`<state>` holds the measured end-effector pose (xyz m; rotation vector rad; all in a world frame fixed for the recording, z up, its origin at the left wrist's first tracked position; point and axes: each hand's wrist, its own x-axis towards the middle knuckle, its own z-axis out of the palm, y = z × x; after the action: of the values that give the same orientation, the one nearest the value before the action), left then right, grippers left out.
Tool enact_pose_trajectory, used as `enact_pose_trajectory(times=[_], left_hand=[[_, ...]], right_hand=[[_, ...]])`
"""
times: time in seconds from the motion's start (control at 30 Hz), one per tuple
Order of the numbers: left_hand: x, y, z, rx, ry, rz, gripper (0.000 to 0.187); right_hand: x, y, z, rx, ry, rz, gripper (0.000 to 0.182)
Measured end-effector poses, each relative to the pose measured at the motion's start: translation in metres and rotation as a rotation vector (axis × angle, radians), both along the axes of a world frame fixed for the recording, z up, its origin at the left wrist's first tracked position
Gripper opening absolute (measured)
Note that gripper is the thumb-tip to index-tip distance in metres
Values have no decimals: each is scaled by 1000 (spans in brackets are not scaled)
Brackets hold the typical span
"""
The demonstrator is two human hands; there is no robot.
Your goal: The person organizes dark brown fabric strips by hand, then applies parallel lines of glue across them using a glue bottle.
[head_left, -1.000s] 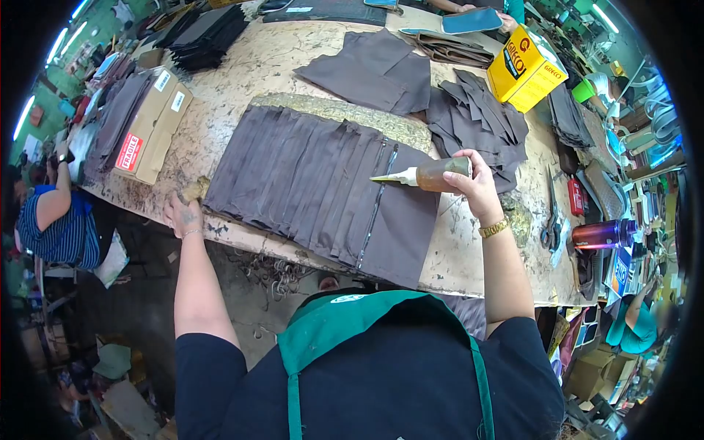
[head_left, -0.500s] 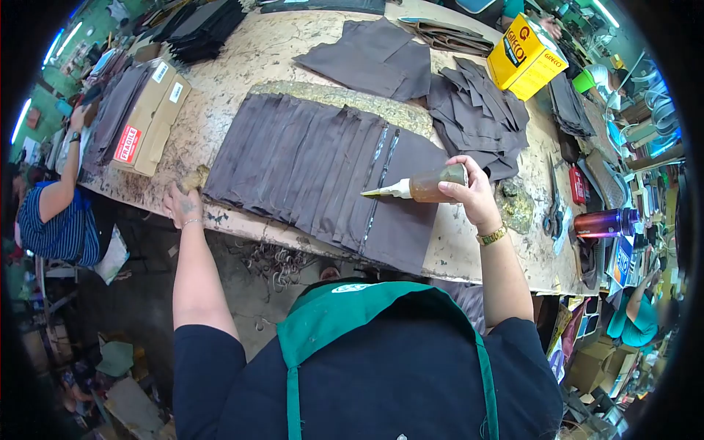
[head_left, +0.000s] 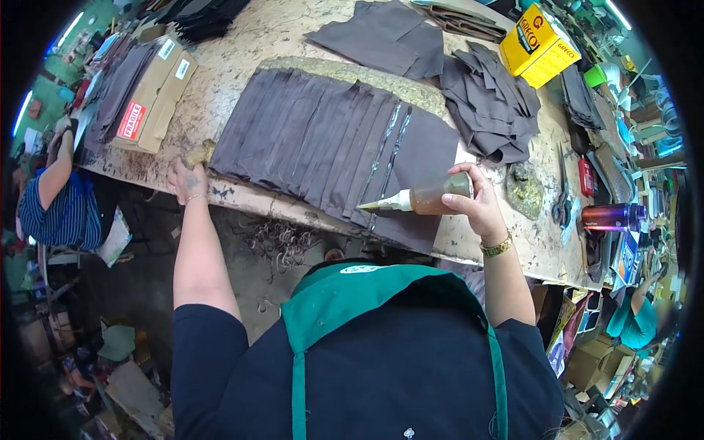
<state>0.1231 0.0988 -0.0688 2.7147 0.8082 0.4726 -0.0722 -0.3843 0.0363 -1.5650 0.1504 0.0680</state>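
Note:
My right hand [head_left: 477, 203] is wrapped round a squeeze bottle [head_left: 433, 201] of amber liquid, held tilted on its side with its pale tapered nozzle pointing left. The nozzle tip is close over the near part of a row of overlapping dark brown pieces [head_left: 293, 139], which look like leather or cloth. Shiny wet-looking lines run along the strips near the row's right end. At the table's near edge, my left hand [head_left: 188, 181] rests with fingers apart and holds nothing, just left of the row and beside a small tan lump [head_left: 200, 152].
A cardboard box [head_left: 165, 103] stands at the left. More dark pieces [head_left: 491, 103] lie in a pile beside a yellow can [head_left: 539, 48]. Scissors [head_left: 562, 205] and a purple bottle [head_left: 612, 217] are at the right. Another person [head_left: 62, 205] is at the far left.
The bottle's nozzle has moved along the strips toward the near edge and a little left. More of the shiny line shows behind it. My left hand stays at the table edge.

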Motion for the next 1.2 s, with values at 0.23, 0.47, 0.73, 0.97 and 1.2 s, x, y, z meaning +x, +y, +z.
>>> enact_pose_trajectory(times=[0.23, 0.47, 0.73, 0.97, 1.2], left_hand=[[0, -2, 2, 7, 31, 9, 57], [-7, -12, 13, -9, 46, 14, 58], [-95, -49, 35, -596, -672, -283, 18], [-214, -157, 26, -1495, 796, -917, 35], [-196, -185, 61, -1808, 947, -873, 51]], right_hand=[[-14, 12, 2, -36, 21, 28, 43], [-11, 7, 5, -44, -30, 4, 43], [-13, -25, -9, 460, 116, -259, 35], [-16, -25, -18, 1050, 151, -406, 51], [-24, -41, -36, 1186, 44, -412, 59]])
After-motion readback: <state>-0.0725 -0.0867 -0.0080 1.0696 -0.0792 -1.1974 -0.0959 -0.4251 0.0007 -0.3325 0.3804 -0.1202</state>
